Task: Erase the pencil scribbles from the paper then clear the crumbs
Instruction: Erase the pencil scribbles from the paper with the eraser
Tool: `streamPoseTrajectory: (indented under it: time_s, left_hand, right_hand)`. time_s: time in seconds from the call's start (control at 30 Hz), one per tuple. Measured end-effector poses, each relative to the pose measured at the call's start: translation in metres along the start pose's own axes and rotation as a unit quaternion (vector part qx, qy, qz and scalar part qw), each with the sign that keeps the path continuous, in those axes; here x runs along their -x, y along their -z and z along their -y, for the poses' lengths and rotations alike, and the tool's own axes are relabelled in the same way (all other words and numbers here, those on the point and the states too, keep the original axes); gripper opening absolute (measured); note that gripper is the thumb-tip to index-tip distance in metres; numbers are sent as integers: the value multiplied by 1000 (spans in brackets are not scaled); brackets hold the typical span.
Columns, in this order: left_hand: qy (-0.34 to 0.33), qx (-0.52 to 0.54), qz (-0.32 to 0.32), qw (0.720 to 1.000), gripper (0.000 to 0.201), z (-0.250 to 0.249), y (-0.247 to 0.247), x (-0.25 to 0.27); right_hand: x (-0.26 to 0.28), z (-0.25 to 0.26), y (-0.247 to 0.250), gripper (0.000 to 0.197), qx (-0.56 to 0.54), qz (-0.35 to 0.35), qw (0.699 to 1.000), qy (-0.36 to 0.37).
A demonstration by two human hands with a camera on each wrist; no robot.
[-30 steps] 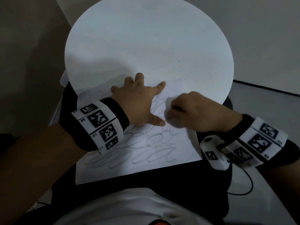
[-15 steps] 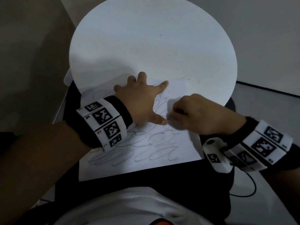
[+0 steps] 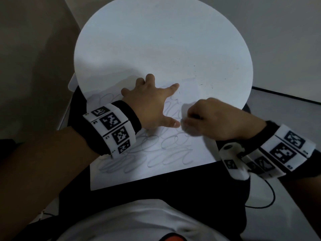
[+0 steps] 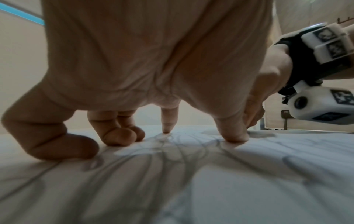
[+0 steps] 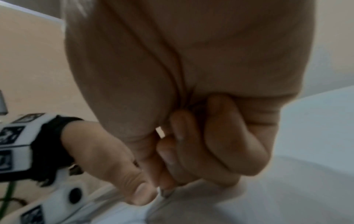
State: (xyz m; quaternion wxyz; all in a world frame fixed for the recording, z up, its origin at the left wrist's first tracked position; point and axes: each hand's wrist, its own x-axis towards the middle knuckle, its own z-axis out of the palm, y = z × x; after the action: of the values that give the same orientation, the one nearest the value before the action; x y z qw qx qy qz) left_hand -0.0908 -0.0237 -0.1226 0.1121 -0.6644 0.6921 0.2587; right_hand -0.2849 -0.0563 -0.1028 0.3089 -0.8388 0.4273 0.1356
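Right hand [image 3: 215,119]: centre-right of the head view, fingers curled tight, tips down on the paper [image 3: 199,153] just beside the left thumb. In the right wrist view the fingers [image 5: 220,144] fold into the palm and a small pale sliver shows at their tips near the sheet; whether that is an eraser cannot be told, the frame being blurred.

Left hand [image 3: 149,105]: centre of the head view, spread flat with fingers straight, pressing the paper down.

Paper: white sheet lying partly on the round white bench [image 3: 156,40], its lower edge overhanging toward the person's lap at lower centre. Pencil scribbles [image 3: 166,146] cover the lower part of the sheet, below and between both hands; the upper right corner of the sheet looks pale and nearly clean.

Crumbs [image 3: 195,70]: dark specks scattered on the bench, upper right of the hands.

Change from half a second ago: the right hand sits slightly higher and nearer the left thumb; left hand unmoved.

View differences: the left wrist view alone shows the fingertips [image 4: 118,136] planted on the sheet, the palm arched clear above it, with the right hand [image 4: 254,109] at the right edge.
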Motion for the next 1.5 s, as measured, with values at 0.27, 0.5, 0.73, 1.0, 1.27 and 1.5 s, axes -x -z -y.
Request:
streamPoseTrajectory:
  time_s: [0.27,0.5,0.73,1.0,1.27,1.5]
  left_hand:
    - [-51,-37,-45,997,84,-8,-7,14]
    - [-55,-53,-35,997,88,-9,-9,17]
    - [-60,-49,-27,997,87,-9,-8,15]
    - [-62,-49,-32,996,87,-8,-9,12]
    - [-59,-46,-31,997,87,-8,-7,11]
    - [-55,-54,-17,997,98,-7,-6,10]
  right_hand:
    - [-2,-9,6,46,24,-40,999,-4]
    - [-4,-8,-5,41,70,-87,993,38]
    - [-4,-9,-8,40,48,-80,993,75]
    - [-3,-5,-11,39,45,-56,992,99]
    - [-7,-7,-9,38,60,-58,991,107]
    - [-12,-14,-2,37,81,-93,988,94]
